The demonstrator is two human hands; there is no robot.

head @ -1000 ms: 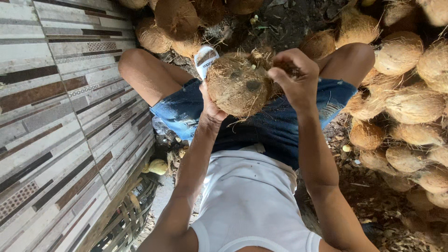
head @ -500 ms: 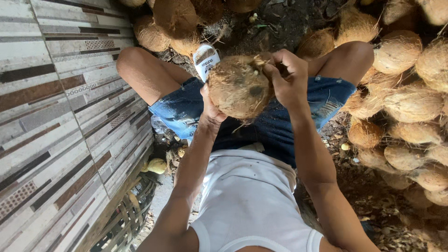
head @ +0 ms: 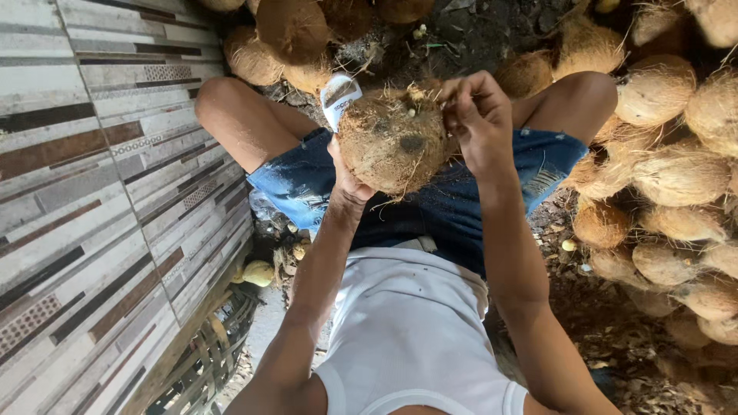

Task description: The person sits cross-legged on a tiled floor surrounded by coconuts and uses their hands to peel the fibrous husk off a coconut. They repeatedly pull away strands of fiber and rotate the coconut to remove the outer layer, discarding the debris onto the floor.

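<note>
One husked coconut (head: pixel 392 142), brown and hairy with loose fibres hanging from it, is held up over the lap of a seated person in blue denim shorts (head: pixel 453 204) and a white sleeveless shirt (head: pixel 407 330). The left hand (head: pixel 346 173) cups it from below and behind; most of that hand is hidden by the shell, so only the heel of the palm and the wrist show. The right hand (head: pixel 480 119) sits at the coconut's upper right edge, fingers curled in tight and pinched on the fibres at the top. Just behind the coconut's upper left edge, one small white packet (head: pixel 338 96) with a dark patch sticks up (what holds it cannot be made out).

Both bare knees are spread, one to each side of the coconut. To the right, a heap of coconuts (head: pixel 676 177) rises against the leg: roughly fourteen can be counted, though some are cut by the frame's edge. Beyond the knees lie about five more coconuts (head: pixel 292 31). On the left stands a tiled wall (head: pixel 92 192) in grey and brown strips. At its foot lie one small yellowish fruit (head: pixel 257 273) and one woven basket (head: pixel 207 361), partly seen.
</note>
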